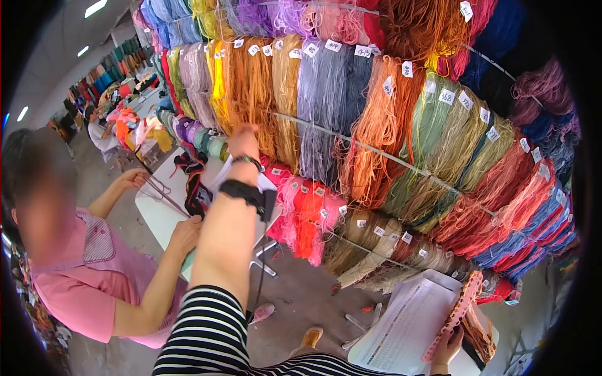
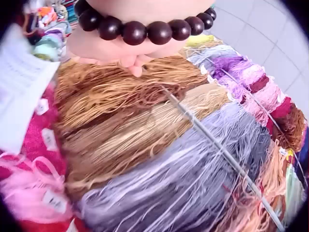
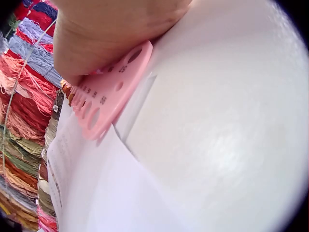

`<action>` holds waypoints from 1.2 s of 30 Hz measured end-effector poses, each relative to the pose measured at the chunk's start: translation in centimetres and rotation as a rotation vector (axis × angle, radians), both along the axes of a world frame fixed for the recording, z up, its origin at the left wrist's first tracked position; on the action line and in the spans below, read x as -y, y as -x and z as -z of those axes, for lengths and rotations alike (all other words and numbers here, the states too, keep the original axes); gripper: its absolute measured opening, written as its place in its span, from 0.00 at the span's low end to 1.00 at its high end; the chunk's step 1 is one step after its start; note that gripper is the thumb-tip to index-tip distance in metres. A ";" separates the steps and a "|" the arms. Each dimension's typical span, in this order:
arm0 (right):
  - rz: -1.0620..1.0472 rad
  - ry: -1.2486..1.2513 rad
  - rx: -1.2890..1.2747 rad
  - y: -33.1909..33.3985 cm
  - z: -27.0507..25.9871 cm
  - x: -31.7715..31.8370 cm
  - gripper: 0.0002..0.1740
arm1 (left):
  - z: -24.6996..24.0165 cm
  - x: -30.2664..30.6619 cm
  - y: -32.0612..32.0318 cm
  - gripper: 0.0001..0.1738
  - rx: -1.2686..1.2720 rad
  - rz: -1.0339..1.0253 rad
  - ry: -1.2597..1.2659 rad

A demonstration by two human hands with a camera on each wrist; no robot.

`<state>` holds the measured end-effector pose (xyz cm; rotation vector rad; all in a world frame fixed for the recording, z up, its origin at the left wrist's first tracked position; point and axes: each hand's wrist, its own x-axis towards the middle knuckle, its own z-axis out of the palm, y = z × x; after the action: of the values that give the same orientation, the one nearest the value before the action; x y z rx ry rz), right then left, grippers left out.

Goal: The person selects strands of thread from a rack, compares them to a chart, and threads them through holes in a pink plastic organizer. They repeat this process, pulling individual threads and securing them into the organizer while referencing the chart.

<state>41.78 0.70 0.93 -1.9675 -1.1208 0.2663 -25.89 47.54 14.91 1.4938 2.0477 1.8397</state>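
**Brown yarn hangs at my left hand**

Head view: the yarn's long axis runs up and down, just beyond my left fingers. That arm reaches forward; my right hand sits low at near right, well apart from the yarn.

Left wrist view: strands run crosswise by my fingertips. I can't tell whether they pinch any.

Right wrist view: my fingers clamp the pink card, slanted over the white tabletop.
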 end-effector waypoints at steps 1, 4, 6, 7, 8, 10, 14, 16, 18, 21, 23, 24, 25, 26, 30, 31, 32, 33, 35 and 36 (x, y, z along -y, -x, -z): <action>-0.018 -0.034 -0.011 0.1 0.1 -0.2 0.27 | 2.6 0.7 -0.5 0.15 0.099 0.004 -0.017; -0.047 -0.114 -0.033 -0.2 0.6 -0.2 0.27 | 7.3 5.4 -3.9 0.16 0.486 0.035 -0.038; -0.047 -0.138 -0.055 -0.7 1.4 0.0 0.27 | 10.9 9.7 -5.7 0.16 0.510 0.047 -0.016; -0.021 -0.029 -0.051 -1.0 1.3 0.1 0.27 | 14.4 10.7 -5.7 0.16 0.421 0.032 -0.011; 0.006 0.079 -0.043 -1.4 1.1 0.3 0.27 | 14.4 13.6 -7.3 0.15 0.428 0.050 -0.015; -0.012 0.093 -0.079 -1.4 0.5 0.5 0.27 | 13.7 18.3 -10.0 0.15 0.379 0.089 0.037; -0.169 -0.286 -0.162 0.0 -0.4 -0.3 0.30 | 16.2 26.3 -13.3 0.14 0.186 0.054 0.184; -0.212 -0.382 -0.205 -0.6 -0.3 -0.5 0.30 | 16.5 32.0 -15.8 0.13 0.151 0.082 0.344; -0.245 -0.259 -0.329 -1.6 -2.3 0.6 0.29 | 18.7 38.8 -17.8 0.14 0.169 0.141 0.608; -0.229 -0.158 -0.208 -3.9 -4.0 2.1 0.24 | 24.6 48.7 -19.7 0.14 0.118 0.306 1.047; -0.268 -0.194 -0.005 -3.6 -7.8 3.0 0.18 | 25.9 53.1 -20.3 0.15 -0.065 0.570 1.279; -0.368 -0.207 0.001 -3.1 -9.9 3.0 0.15 | 24.6 54.0 -20.6 0.15 -0.225 0.744 1.336; -0.462 -0.203 0.003 -2.6 -11.7 3.3 0.13 | 23.3 54.1 -20.7 0.15 -0.432 0.899 1.278; -0.580 -0.122 -0.021 -2.3 -13.0 3.7 0.12 | 20.7 53.4 -21.4 0.16 -0.584 0.989 1.134; -1.023 0.051 -0.196 3.4 -18.9 4.4 0.15 | 4.9 51.5 -27.6 0.14 0.308 1.067 0.712; -1.142 0.051 -0.237 4.7 -19.3 4.6 0.19 | 0.0 52.6 -29.8 0.15 0.483 1.056 0.798; -1.216 0.008 -0.325 6.1 -18.5 4.7 0.21 | -2.6 53.4 -31.4 0.15 0.499 1.112 0.789; -1.293 -0.041 -0.410 7.4 -18.0 4.8 0.24 | -4.7 54.2 -32.8 0.16 0.513 1.165 0.776; -1.417 -0.047 -0.389 9.2 -19.3 5.8 0.25 | -6.6 55.6 -34.4 0.16 0.548 1.248 0.777; -1.437 0.018 -0.483 9.6 -19.1 6.4 0.24 | -7.0 56.2 -34.8 0.16 0.569 1.279 0.793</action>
<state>32.23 -5.72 20.04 -0.6780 -1.9471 1.3754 8.86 -8.61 21.87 1.2455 0.8722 0.6611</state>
